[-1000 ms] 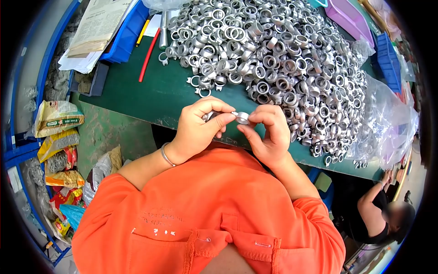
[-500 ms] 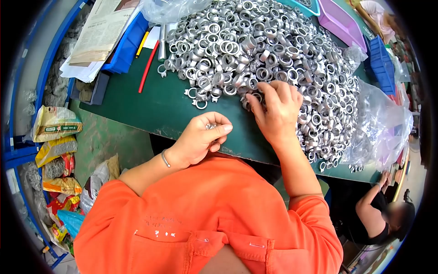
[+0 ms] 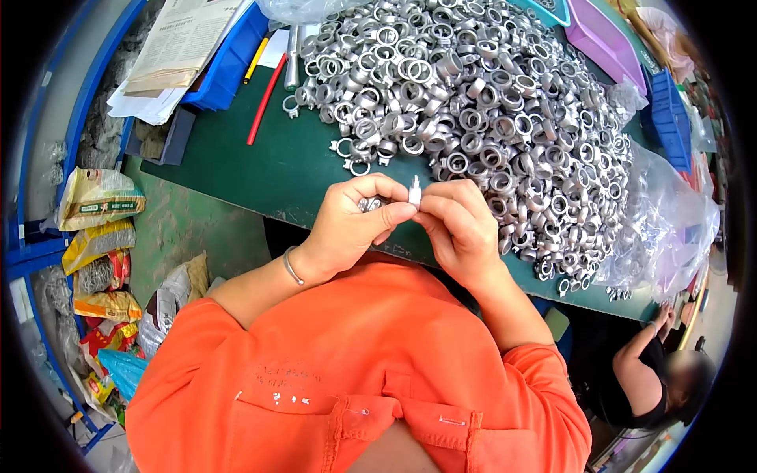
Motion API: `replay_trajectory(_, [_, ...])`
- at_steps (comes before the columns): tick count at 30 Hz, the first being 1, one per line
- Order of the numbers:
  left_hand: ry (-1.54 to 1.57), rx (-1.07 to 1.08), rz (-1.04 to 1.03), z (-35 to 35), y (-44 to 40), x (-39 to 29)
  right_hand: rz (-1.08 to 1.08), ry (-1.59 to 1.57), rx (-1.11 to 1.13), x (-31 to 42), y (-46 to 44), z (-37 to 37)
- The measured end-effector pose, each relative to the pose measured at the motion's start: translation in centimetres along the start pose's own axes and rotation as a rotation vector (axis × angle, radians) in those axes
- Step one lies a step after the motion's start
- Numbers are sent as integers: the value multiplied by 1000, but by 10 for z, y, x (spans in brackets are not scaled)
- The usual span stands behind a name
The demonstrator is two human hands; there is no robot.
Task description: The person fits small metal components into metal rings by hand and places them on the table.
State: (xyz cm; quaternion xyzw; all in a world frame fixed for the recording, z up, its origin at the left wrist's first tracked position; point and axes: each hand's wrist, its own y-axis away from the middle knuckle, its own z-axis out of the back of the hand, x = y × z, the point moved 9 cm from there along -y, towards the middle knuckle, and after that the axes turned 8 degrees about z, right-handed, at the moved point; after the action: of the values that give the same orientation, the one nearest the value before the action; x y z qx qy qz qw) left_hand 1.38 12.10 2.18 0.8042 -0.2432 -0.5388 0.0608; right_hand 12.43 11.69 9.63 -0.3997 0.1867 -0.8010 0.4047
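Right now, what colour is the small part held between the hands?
The small part is silvery; see the head view.

Rings heap on the table; newspaper left; plastic bag right.

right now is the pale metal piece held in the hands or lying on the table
Held: the left hand and right hand pinch the pale metal piece between them, apart from the pile of metal rings.

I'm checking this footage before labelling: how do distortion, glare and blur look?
In the head view, the blue metal shelf frame bows at left, corners black; there too, glare streaks the crumpled clear plastic sheet; bare left hand and bare right hand look fairly sharp; the person in black has a blurred patch over the head.
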Motion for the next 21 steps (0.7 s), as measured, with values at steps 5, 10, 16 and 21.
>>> replay_trajectory(5, [-176, -38, -97, -1, 5, -8, -520, -531, -160, -39, 33, -14])
replay_trajectory(10, [-516, -42, -402, -9, 12, -29, -787, -1027, -149, -41, 41, -33])
replay_trajectory(16, [-568, -43, -442, -11, 16, -31, -723, -1002, -112, -34, 39, -33])
replay_trajectory(21, [-406, -99, -313, -6, 15, -28, -415, -622, -170, -29, 26, -12])
